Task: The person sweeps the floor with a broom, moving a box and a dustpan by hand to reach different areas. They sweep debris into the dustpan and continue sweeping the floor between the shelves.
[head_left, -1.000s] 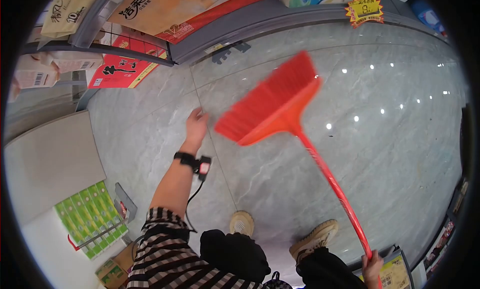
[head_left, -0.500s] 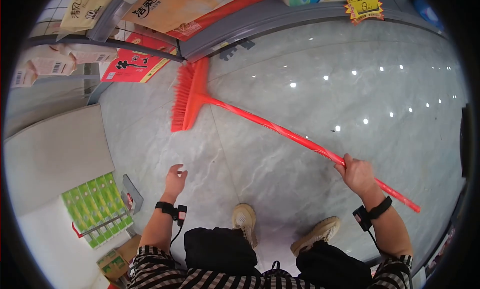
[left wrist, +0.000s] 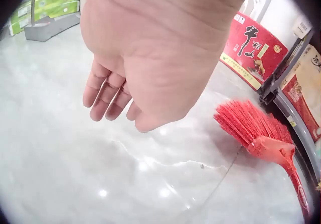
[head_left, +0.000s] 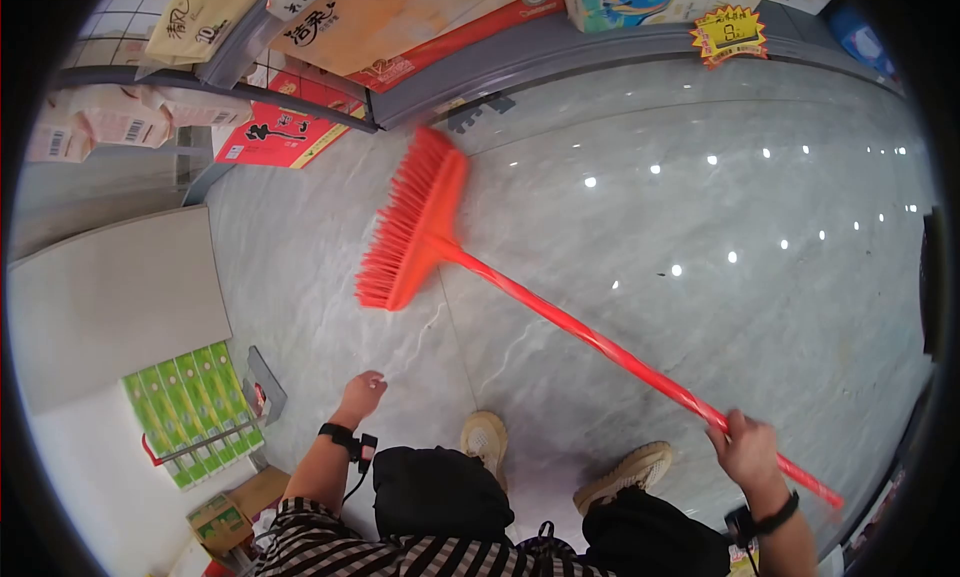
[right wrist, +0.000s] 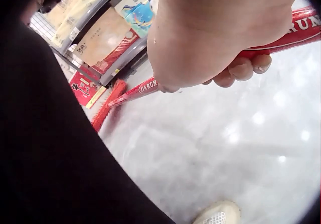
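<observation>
A red broom point(head_left: 585, 332) slants across the head view, its bristles point(head_left: 408, 212) facing left and its stick running down to the right. My right hand point(head_left: 748, 452) grips the stick a little short of its end. In the right wrist view the fingers point(right wrist: 241, 71) curl round the red stick, which carries white lettering. My left hand point(head_left: 362, 397) hangs free over the floor, holding nothing, its fingers loosely bent. From the left wrist the broom head point(left wrist: 258, 133) appears beyond that hand, to the right.
Shelves with paper packs point(head_left: 430, 22) line the back, their grey base edge point(head_left: 640, 57) low to the floor. A red box point(head_left: 290, 127) stands under the left shelf. Green packs point(head_left: 190, 407) are stacked at left. Two shoes point(head_left: 485, 442) stand on the glossy grey tiles point(head_left: 700, 307).
The broom swung left to the shelf corner, then came back slightly right and nearer. My right hand moved up with the stick, then back down. The left hand drew nearer my body.
</observation>
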Motion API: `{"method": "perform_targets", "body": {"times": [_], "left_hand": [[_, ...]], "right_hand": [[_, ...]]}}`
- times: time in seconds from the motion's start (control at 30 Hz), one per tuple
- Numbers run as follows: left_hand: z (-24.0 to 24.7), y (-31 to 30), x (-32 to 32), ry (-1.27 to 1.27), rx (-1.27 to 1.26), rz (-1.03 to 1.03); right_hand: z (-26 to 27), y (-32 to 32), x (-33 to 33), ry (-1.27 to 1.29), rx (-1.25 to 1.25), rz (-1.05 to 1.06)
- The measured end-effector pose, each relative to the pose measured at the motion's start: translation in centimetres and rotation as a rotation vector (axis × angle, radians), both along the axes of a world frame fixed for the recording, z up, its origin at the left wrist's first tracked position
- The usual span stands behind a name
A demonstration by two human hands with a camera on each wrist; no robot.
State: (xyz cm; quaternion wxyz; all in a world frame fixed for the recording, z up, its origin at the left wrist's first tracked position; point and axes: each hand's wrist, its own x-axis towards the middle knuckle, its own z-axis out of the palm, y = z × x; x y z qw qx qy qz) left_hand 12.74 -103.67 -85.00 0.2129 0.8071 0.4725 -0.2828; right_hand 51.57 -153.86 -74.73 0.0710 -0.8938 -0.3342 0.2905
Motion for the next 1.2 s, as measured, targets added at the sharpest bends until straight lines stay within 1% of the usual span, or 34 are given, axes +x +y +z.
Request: {"method": "perform_targets", "body": {"times": [0.03, 0.07, 0.1, 0.13, 0.2, 0.23, 0.27, 0.3, 0.37, 0.4, 0.43, 0.47, 0.5, 0.53, 0.57, 0.6, 0.63, 0.67, 0.73, 0.8, 0.83, 0.87, 0.9, 0.93, 0.97, 1.0, 1.07, 1.1, 1.13, 1.17, 1.2], "left_hand": [[0.0, 0.1, 1.8, -0.082, -0.03, -0.05], [-0.1, 0.2, 3.5, -0.161, -0.061, -0.101], [-0.1, 0.5, 5.1, -0.155, -0.059, -0.109], [-0.1, 0.8, 6.4, -0.17, -0.105, -0.095], [-0.1, 1.8, 6.8, -0.173, -0.153, -0.072], [-0.7, 2.5, 6.4, -0.186, -0.211, 0.011], [-1.0, 2.9, 5.9, -0.203, -0.27, 0.1], [-1.0, 2.9, 5.2, -0.209, -0.273, 0.112], [-0.5, 2.6, 2.9, -0.175, -0.263, 0.302], [-0.9, 2.4, 0.6, -0.128, -0.235, 0.279], [-2.5, 2.7, -3.6, -0.13, -0.283, 0.163], [-1.6, 1.3, -5.0, -0.069, -0.273, 0.248], [-1.3, 0.0, -7.4, 0.018, -0.285, 0.289], [-1.7, -1.1, -10.9, -0.007, -0.318, 0.292], [-1.0, -2.6, -12.1, 0.127, -0.314, 0.264], [-1.5, -3.5, -15.2, 0.116, -0.32, 0.097], [-0.4, -4.6, -15.0, 0.189, -0.353, 0.063], [0.1, -5.3, -14.9, 0.204, -0.338, 0.047], [0.2, -5.8, -14.5, 0.219, -0.315, 0.035], [-0.1, -4.7, -12.8, 0.134, -0.403, 0.064], [0.5, -4.2, -10.8, 0.136, -0.393, 0.066], [1.3, -3.6, -8.6, 0.136, -0.397, 0.283], [2.0, -3.2, -6.8, 0.132, -0.396, 0.499], [2.4, -2.9, -6.0, 0.136, -0.385, 0.493], [2.8, -2.6, -5.4, 0.095, -0.375, 0.532], [3.1, -2.3, -5.0, 0.054, -0.365, 0.57], [3.6, -2.7, -4.9, 0.066, -0.333, 0.543], [3.7, -3.0, -5.0, 0.068, -0.31, 0.528], [3.9, -3.4, -5.3, 0.076, -0.305, 0.532], [4.0, -4.0, -5.6, 0.094, -0.321, 0.516], [4.0, -4.4, -5.9, 0.107, -0.337, 0.5]], "right_hand": [[-1.5, 2.0, 0.5, -0.034, 0.055, 0.022], [-3.0, 4.4, 1.0, -0.042, 0.055, 0.028], [-4.2, 6.1, 1.5, -0.048, 0.054, 0.033], [-5.3, 7.0, 2.1, -0.041, 0.057, 0.027], [-6.5, 8.3, 2.5, 0.027, 0.084, -0.014], [-6.4, 7.7, 2.2, 0.03, 0.081, -0.007], [-6.0, 6.2, 1.7, 0.028, 0.056, -0.017], [-5.5, 4.5, 1.2, 0.024, 0.032, -0.026], [-3.6, 0.1, -0.7, 0.084, -0.084, -0.153], [-2.6, -2.6, -1.7, 0.089, -0.138, -0.221], [-1.0, -5.0, -2.3, 0.085, -0.165, -0.25], [0.3, -7.9, -3.0, 0.057, -0.211, -0.269], [1.6, -10.6, -3.4, 0.056, -0.231, -0.32], [3.3, -12.3, -3.5, 0.023, -0.235, -0.301], [5.1, -12.9, -3.5, -0.003, -0.229, -0.317], [6.0, -13.7, -3.4, -0.035, -0.214, -0.279], [6.3, -14.1, -3.1, -0.061, -0.196, -0.24], [6.3, -13.0, -2.6, -0.058, -0.191, -0.231], [5.9, -10.0, -1.4, 0.0, -0.129, -0.128], [2.4, -5.9, -0.3, 0.052, -0.038, -0.029], [0.7, -3.0, 0.0, 0.063, -0.006, 0.051], [-1.2, 0.5, 0.4, 0.095, 0.104, 0.116], [-3.3, 4.1, 0.5, 0.049, 0.168, 0.222], [-4.9, 8.1, 0.7, 0.102, 0.173, 0.237], [-6.6, 12.0, 0.9, 0.113, 0.188, 0.302], [-8.1, 15.7, 0.8, 0.094, 0.32, 0.338], [-9.1, 22.8, 0.6, 0.132, 0.418, 0.398], [-9.7, 25.8, 0.0, 0.133, 0.41, 0.42], [-9.9, 27.8, -0.8, 0.135, 0.4, 0.446], [-9.6, 28.5, -1.4, 0.141, 0.402, 0.451], [-9.1, 29.1, -1.8, 0.137, 0.352, 0.461]]}}
